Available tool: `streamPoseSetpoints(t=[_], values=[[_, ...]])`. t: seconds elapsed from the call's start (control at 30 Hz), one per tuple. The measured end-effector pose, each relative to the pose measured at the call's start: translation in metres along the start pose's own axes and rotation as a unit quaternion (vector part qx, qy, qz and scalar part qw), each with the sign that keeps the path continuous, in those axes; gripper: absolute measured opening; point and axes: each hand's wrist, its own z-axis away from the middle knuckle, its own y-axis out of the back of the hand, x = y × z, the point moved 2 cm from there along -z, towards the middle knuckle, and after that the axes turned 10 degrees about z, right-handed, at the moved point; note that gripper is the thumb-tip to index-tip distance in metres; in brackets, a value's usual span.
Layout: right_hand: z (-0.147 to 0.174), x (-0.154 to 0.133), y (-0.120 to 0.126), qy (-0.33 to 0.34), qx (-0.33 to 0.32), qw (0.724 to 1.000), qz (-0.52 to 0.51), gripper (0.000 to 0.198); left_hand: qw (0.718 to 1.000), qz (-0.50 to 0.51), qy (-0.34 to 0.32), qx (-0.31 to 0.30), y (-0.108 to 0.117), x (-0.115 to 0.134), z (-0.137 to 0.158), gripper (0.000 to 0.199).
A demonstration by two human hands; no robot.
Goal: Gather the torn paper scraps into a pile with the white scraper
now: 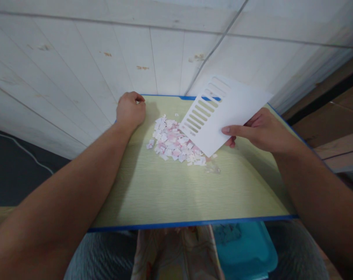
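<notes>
My right hand (258,132) grips a white flat sheet (223,116) with a row of long rounded slots along its far left side. The thumb presses on its upper face, and the fingers are partly hidden beneath. Under and beside the sheet's slotted edge lies a heap of small white and pinkish paper pieces (176,144). By the table's back left corner rests my left hand (131,109), fingers curled in; whether anything is inside them is hidden. A small clear, shiny piece (214,168) lies at the near right of the heap.
The pale green tabletop (165,194) has a blue edge and stands against a white plank wall (130,58). A grey cable (214,48) runs down the wall. Below the near edge are a turquoise bin (249,249) and a patterned cloth (176,256) between the knees.
</notes>
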Motion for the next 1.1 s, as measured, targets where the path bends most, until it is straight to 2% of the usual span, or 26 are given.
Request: streamPoseSetpoints(t=[0.1, 0.33, 0.43, 0.57, 0.77, 1.0, 1.1], values=[[-0.001, 0.003, 0.000, -0.004, 0.001, 1.000, 0.002, 0.033, 1.000, 0.011, 0.004, -0.004, 0.000, -0.001, -0.001, 0.032], [0.003, 0.000, 0.002, -0.018, -0.086, 0.996, 0.019, 0.039, 1.000, 0.020, 0.009, 0.002, -0.001, -0.001, 0.000, 0.024], [0.003, -0.003, 0.004, -0.013, -0.077, 0.997, 0.020, 0.038, 1.000, 0.007, 0.003, 0.003, -0.001, -0.001, -0.001, 0.028], [0.002, -0.002, 0.007, -0.012, -0.064, 0.998, 0.028, 0.036, 0.999, 0.038, 0.011, -0.016, -0.001, -0.005, -0.003, 0.022], [0.007, -0.001, 0.005, -0.039, -0.145, 0.989, 0.016, 0.039, 1.000, 0.011, 0.013, -0.009, 0.000, -0.002, -0.002, 0.026], [0.005, -0.009, 0.006, 0.004, -0.079, 0.997, 0.018, 0.043, 0.999, 0.037, 0.007, -0.008, -0.002, -0.008, -0.004, 0.023], [0.003, -0.010, 0.003, 0.010, -0.082, 0.996, 0.016, 0.037, 0.999, 0.040, 0.010, -0.011, -0.002, -0.009, -0.005, 0.024]])
